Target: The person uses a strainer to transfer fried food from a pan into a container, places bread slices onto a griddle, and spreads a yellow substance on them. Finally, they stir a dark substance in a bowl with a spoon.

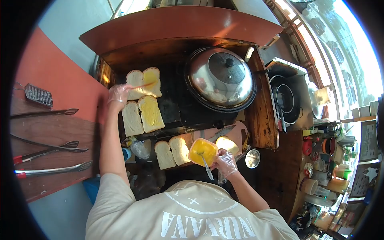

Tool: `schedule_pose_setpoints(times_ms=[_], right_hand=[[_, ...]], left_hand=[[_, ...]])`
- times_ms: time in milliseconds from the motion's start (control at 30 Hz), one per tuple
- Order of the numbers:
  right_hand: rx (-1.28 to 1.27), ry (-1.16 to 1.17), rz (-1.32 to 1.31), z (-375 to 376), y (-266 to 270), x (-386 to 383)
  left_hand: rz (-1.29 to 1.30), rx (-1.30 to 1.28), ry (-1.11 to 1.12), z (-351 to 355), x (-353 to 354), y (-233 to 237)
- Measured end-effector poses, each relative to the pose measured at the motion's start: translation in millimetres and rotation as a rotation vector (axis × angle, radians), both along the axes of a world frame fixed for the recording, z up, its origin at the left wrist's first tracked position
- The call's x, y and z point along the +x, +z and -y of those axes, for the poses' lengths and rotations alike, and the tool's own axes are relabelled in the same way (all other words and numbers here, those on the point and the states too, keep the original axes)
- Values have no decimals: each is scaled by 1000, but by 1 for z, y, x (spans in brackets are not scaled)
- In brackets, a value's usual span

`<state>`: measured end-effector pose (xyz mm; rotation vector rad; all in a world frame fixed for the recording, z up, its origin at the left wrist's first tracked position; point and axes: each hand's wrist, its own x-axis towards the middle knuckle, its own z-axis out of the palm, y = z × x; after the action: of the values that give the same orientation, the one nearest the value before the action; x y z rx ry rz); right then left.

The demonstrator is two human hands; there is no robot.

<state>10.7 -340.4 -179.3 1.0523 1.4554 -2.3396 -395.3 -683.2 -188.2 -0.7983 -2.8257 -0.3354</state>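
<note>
Spreading looks in hand; your left hand [119, 95], fingers closed round a thin spreader [141, 86], is at the far pair's yellow slice [151, 75] on the griddle [171, 108]; right hand [226, 165] fingers grip a tub [205, 140], spoon [206, 165] inside; next stroke likely wants light, flat pressure

Kitchen; home or commercial, can't tell. Evidence: bread slices [152, 114] on flat black cooking surface [171, 108], big domed-lid pan [202, 82] beside them, knife [225, 131] on cutting board [240, 137], tongs [56, 171] and grater [39, 95] at left, dark pans [285, 99] and containers [308, 186] at right.
</note>
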Motion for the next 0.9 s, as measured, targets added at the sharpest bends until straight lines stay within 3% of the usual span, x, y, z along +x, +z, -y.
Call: schedule_pose_setpoints(times_ms=[100,133,233,300,400,467,600,667,733,800,867,900], right_hand=[[-25,-44,8,0,-5,2],[-29,-46,3,0,-6,3],[-9,-26,0,3,-5,0],[-9,-29,14,4,-4,0],[-23,-43,18,3,-6,-2],[-42,-45,28,6,-9,2],[-52,-50,37,13,-12,-7],[-23,-35,44,16,-15,-7],[-56,-48,43,19,-13,-7],[-84,-71,34,18,-13,-8],[-89,-75,16,21,-14,-5],[-83,-82,37,21,-14,-4]], left_hand=[[146,257,-19,15,-15,-11],[49,105,7,6,-23,0],[-38,81,88,-6,-46,-14],[-11,-112,-91,2,-47,-18],[144,-62,-204,32,-23,-9],[237,23,-110,32,-21,-7],[105,180,58,11,-60,-27],[-21,126,-108,-5,-58,-29],[0,14,-129,5,-36,-19],[226,-65,-153,21,-24,-11],[315,58,-134,28,-18,0],[332,222,-19,26,-20,3]])
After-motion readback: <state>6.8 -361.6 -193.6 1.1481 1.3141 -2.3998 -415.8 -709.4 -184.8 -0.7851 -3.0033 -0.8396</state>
